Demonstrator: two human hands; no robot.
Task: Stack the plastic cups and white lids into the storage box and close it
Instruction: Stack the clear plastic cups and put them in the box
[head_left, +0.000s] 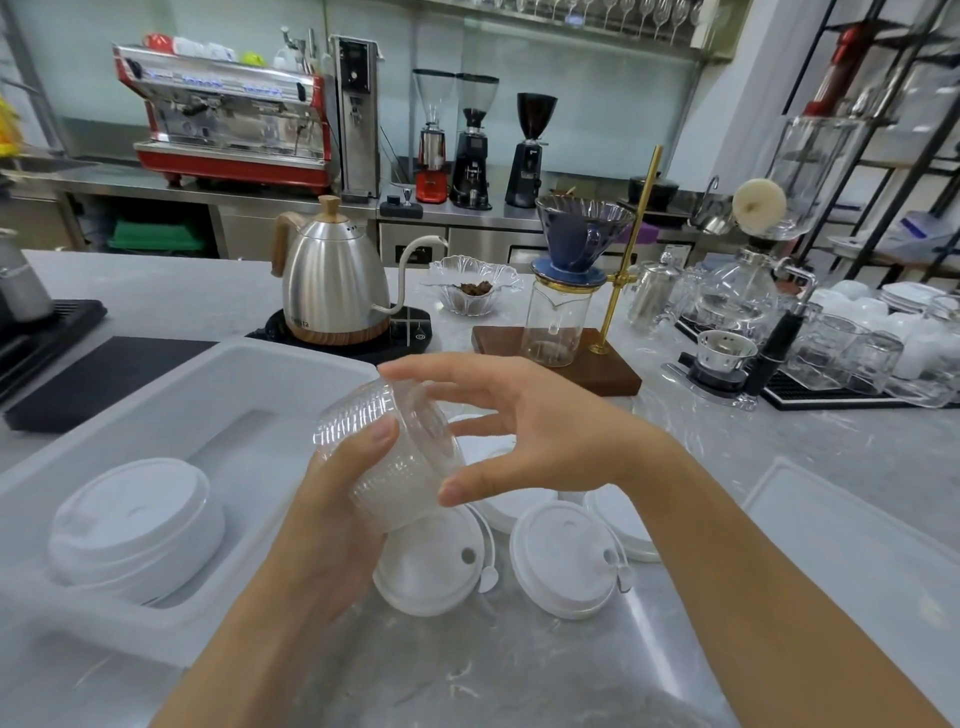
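Here's the storage box (171, 410), broad and white, open on the counter at the left; inside it a stack of white lids (136, 525) sits in the near corner, so part of the packing looks done; off to the right edge lies a flat translucent panel, likely the box lid (852, 551), not yet fitted. Centre stage, the nested clear plastic cups (387, 457) are held tilted in the air, just right of the box rim and above the loose lids; the left hand (332, 514) wraps them from below, thumb pressed on the ribbed side; the right hand (524, 441) hovers beside them, fingers spread, thumb and fingertips only grazing the wall, not clamped. Below, loose lids (566, 558) wait on the steel worktop, at least four. My read: cup-stacking step, mid-task; next, the stack wants swinging left and setting down in the free floor beside the lids; then gather the strays.
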